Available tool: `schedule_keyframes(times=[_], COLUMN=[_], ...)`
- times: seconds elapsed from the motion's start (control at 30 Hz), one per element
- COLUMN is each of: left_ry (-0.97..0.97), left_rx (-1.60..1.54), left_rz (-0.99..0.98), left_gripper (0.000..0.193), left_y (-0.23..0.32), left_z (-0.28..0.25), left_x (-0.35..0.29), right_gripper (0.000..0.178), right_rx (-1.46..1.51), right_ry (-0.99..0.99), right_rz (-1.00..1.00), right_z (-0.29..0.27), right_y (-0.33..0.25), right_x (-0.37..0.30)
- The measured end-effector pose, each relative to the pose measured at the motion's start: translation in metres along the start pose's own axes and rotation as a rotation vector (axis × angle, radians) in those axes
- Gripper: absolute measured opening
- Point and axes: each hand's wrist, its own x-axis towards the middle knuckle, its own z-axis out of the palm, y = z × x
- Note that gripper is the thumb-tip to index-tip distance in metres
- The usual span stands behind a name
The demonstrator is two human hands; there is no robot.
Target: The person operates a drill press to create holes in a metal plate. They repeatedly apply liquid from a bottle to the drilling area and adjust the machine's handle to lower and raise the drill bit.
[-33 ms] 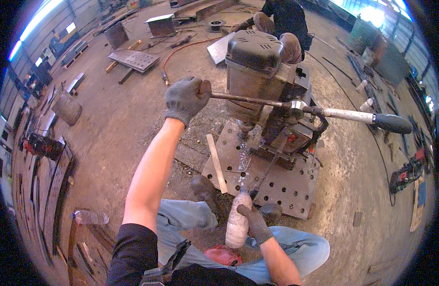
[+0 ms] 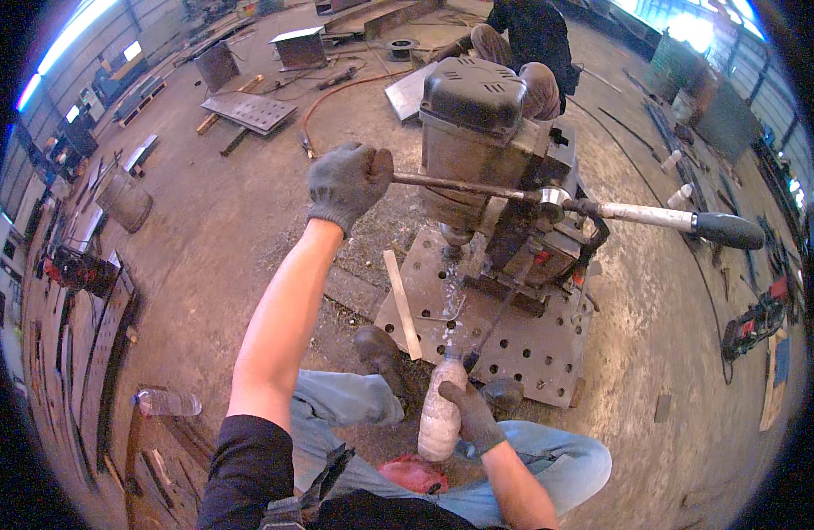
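Observation:
My left hand (image 2: 347,184), in a grey glove, grips the end of a metal feed handle (image 2: 464,187) on a grey drilling machine (image 2: 491,150). The machine stands on a perforated steel plate (image 2: 513,344) lying on the floor. My right hand (image 2: 474,415), also gloved, holds a pale plastic bottle (image 2: 440,411) tilted with its neck toward the drill point, where liquid wets the plate. Another handle with a black grip (image 2: 726,230) sticks out to the right. My knees in blue jeans are below the plate.
Another person (image 2: 530,44) crouches behind the machine. A flat wooden strip (image 2: 402,305) lies on the plate's left edge. A clear bottle (image 2: 166,403) lies at the lower left. Steel plates (image 2: 248,110), racks and hoses are scattered on the concrete floor.

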Motion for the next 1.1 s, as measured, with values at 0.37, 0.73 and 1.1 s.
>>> schedule_keyframes(times=[0.37, 0.73, 1.1], left_ry=[0.124, 0.089, 0.150], left_rx=[-0.096, -0.213, -0.216], left_rz=[-0.006, 0.002, -0.074], left_gripper=[0.033, 0.017, 0.023], left_y=[-0.004, -0.012, -0.005], left_z=[0.007, 0.012, 0.010], left_x=[-0.004, -0.006, -0.009], right_gripper=[0.069, 0.066, 0.068], right_rx=[-0.104, -0.072, -0.109], right_ry=[0.013, 0.035, 0.001], right_rz=[-0.018, 0.023, -0.041], right_z=[0.002, 0.014, 0.006], right_y=[0.008, -0.006, 0.002], right_x=[0.009, 0.000, 0.009])
